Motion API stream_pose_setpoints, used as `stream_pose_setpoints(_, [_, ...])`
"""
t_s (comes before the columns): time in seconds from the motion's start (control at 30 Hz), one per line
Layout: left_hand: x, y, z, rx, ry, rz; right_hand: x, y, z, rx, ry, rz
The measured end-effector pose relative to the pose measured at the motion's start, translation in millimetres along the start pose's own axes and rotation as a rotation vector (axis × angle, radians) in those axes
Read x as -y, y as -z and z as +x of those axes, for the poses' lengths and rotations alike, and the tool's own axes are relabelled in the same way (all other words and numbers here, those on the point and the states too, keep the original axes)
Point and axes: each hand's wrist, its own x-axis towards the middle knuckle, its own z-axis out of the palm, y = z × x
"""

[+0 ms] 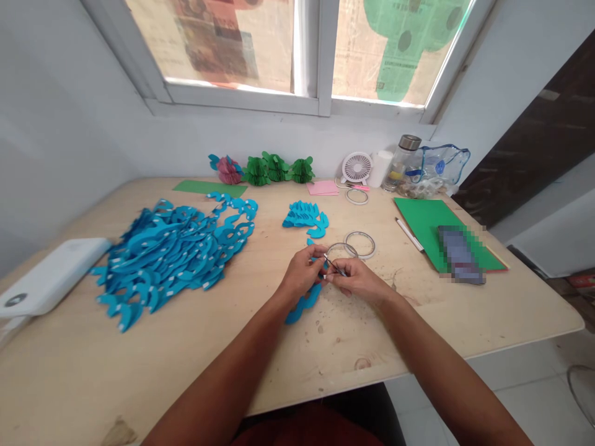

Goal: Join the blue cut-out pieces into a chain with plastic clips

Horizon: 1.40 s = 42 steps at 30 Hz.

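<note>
Blue paper cutout (304, 301) in left hand's (302, 272) grip

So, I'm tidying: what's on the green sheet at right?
A blurred rectangle lies on the green sheet, a white pen at its left edge. Anything under the rectangle is hidden.

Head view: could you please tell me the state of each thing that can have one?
Left hand, shut on blue paper cutout.
Right hand, shut on thin tool.
Bottle, upright, lid on.
Tape roll, lying flat.
Blue cutout pile, spread flat.
Desk fan, upright, running or not unclear.
</note>
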Motion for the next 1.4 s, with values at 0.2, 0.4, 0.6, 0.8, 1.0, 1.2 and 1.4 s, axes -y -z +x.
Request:
stream_pose_setpoints(0.2, [-3.9,1.5,-1.7,0.032,-0.040,0.074,-2.6,1.0,1.3,0.008,0.012,0.002])
stream_pose_setpoints(0.4, [-5.8,5.2,0.1,0.080,-0.060,0.115,-0.8,0.3,0.8,0.017,0.032,0.012])
stream_pose_setpoints(0.6, [-6.3,6.8,-0.9,0.137,-0.069,0.143,0.1,0.1,0.4,0.027,0.025,0.014])
stream_pose_setpoints(0.8, [-9.5,6.7,-2.9,0.143,-0.051,0.167,-2.6,0.8,2.1,0.023,0.033,0.009])
stream_pose_setpoints(1.0, [-9.7,7.2,-1.1,0.126,-0.030,0.149,-3.3,0.6,2.4,0.017,0.028,0.006])
stream_pose_setpoints(1.2, [-6.5,6.4,1.9,0.093,-0.005,0.092,-9.3,2.3,4.2,0.025,0.028,0.015])
stream_pose_setpoints(1.4, [-3.7,6.7,6.0,0.085,0.078,0.052,-8.2,2.4,3.9,0.014,0.025,-0.018])
